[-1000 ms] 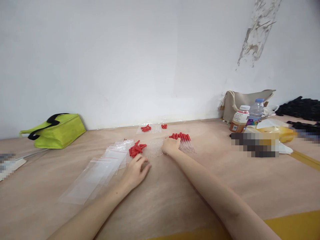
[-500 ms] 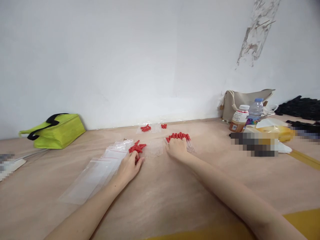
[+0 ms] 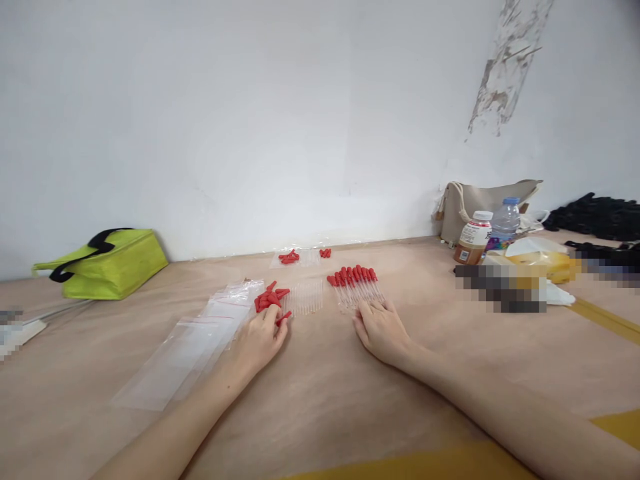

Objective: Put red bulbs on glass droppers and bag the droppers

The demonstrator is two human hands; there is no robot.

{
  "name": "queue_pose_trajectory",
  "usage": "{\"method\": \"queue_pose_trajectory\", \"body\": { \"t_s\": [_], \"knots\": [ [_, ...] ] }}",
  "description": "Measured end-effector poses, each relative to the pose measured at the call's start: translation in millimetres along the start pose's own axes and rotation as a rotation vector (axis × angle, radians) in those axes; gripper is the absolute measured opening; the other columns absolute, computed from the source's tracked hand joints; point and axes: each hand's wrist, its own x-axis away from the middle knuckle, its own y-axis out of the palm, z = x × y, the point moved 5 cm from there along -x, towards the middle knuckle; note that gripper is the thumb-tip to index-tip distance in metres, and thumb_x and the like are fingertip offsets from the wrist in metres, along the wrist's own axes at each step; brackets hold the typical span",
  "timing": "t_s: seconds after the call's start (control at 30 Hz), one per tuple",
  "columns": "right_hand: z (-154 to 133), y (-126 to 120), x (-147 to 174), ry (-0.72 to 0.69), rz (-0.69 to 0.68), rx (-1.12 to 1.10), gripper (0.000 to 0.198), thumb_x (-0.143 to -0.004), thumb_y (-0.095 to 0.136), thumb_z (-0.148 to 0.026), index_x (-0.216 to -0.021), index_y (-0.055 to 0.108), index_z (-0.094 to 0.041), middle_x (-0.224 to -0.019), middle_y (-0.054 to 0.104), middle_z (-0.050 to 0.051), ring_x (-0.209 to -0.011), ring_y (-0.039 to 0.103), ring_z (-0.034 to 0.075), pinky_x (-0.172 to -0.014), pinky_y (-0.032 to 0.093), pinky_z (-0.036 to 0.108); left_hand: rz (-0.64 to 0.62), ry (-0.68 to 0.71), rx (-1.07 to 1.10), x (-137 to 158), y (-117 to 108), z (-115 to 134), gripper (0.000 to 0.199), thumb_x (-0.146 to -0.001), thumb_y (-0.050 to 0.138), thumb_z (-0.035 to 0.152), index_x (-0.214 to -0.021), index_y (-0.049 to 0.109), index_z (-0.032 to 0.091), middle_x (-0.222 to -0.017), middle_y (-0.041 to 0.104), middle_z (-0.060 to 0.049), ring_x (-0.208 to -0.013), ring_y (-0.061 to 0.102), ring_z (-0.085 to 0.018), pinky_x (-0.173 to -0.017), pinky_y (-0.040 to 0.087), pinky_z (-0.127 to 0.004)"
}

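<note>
At the left of the work area my left hand (image 3: 263, 332) is at the near side of a pile of red rubber bulbs (image 3: 269, 299). Its thumb and fingers close around one red bulb (image 3: 284, 318). Just right of the pile lies a row of thin clear tubes (image 3: 307, 297) without bulbs. Further right is a row of droppers (image 3: 354, 280), clear tubes with red bulbs on their far ends. My right hand (image 3: 383, 329) lies palm down at their near ends, fingers stretched out and touching the tubes. Its fingertips partly cover those ends.
Clear zip bags (image 3: 185, 343) lie left of the pile. Near the wall sits another bag (image 3: 300, 259) with red bulbs and tubes. A lime-green bag (image 3: 115, 263) stands at the left; two bottles, a tea-coloured one (image 3: 473, 238) and a clear one (image 3: 506, 223), stand right beside a beige bag (image 3: 487, 193).
My right hand has drawn back toward me from the red ends of the droppers to their near ends, uncovering the bulbs. My left hand stays by the pile, one bulb now showing at its thumb.
</note>
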Motion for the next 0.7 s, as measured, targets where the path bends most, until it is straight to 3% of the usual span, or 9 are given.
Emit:
{"method": "queue_pose_trajectory", "body": {
  "t_s": [0.1, 0.23, 0.33, 0.53, 0.7],
  "knots": [
    [-5.2, -3.1, 1.9, -0.079, 0.019, -0.126, 0.015, -0.085, 0.037, -0.018, -0.078, 0.05, -0.015, -0.074, 0.06, 0.005, -0.072, 0.051, 0.017, -0.069, 0.026, 0.03, -0.024, 0.147, 0.226, 7.9, 1.4, 19.7, 0.01, -0.083, 0.045, 0.026, -0.087, 0.05, 0.019, -0.073, 0.059, -0.001, -0.062, 0.057, -0.014, -0.058, 0.043, -0.024],
    [-10.5, -4.2, 6.0, -0.195, 0.062, -0.258, 0.019, -0.085, 0.038, -0.014, -0.096, 0.053, -0.016, -0.088, 0.061, 0.007, -0.081, 0.052, 0.017, -0.071, 0.03, 0.029, -0.15, 0.287, 0.344, 14.4, 8.0, 39.7, 0.02, -0.085, 0.042, 0.02, -0.098, 0.057, 0.019, -0.084, 0.056, -0.004, -0.074, 0.055, -0.015, -0.066, 0.044, -0.025],
    [-12.4, -1.2, 8.7, -0.244, 0.051, -0.315, 0.025, -0.086, 0.036, -0.013, -0.105, 0.052, -0.016, -0.094, 0.06, 0.008, -0.085, 0.052, 0.017, -0.072, 0.032, 0.029, -0.181, 0.251, 0.381, 12.8, 11.6, 42.2, 0.02, -0.085, 0.044, 0.021, -0.094, 0.062, 0.02, -0.083, 0.054, -0.004, -0.074, 0.053, -0.015, -0.067, 0.043, -0.026],
    [-19.6, -2.8, 10.2, -0.236, 0.005, -0.466, 0.02, -0.087, 0.034, -0.016, -0.093, 0.053, -0.016, -0.087, 0.058, 0.007, -0.081, 0.051, 0.015, -0.073, 0.034, 0.029, -0.133, 0.184, 0.344, 7.2, 13.8, 43.6, 0.015, -0.085, 0.047, 0.026, -0.081, 0.06, 0.02, -0.082, 0.056, -0.003, -0.08, 0.051, -0.018, -0.073, 0.04, -0.031],
    [-26.3, -4.6, 11.0, -0.231, -0.027, -0.511, 0.016, -0.088, 0.035, -0.02, -0.088, 0.051, -0.017, -0.084, 0.058, 0.004, -0.078, 0.052, 0.014, -0.073, 0.032, 0.029, -0.138, 0.147, 0.367, 7.4, 11.8, 45.7, 0.011, -0.086, 0.045, 0.026, -0.084, 0.054, 0.02, -0.079, 0.06, -0.001, -0.079, 0.053, -0.018, -0.076, 0.038, -0.034]
  ]
}}
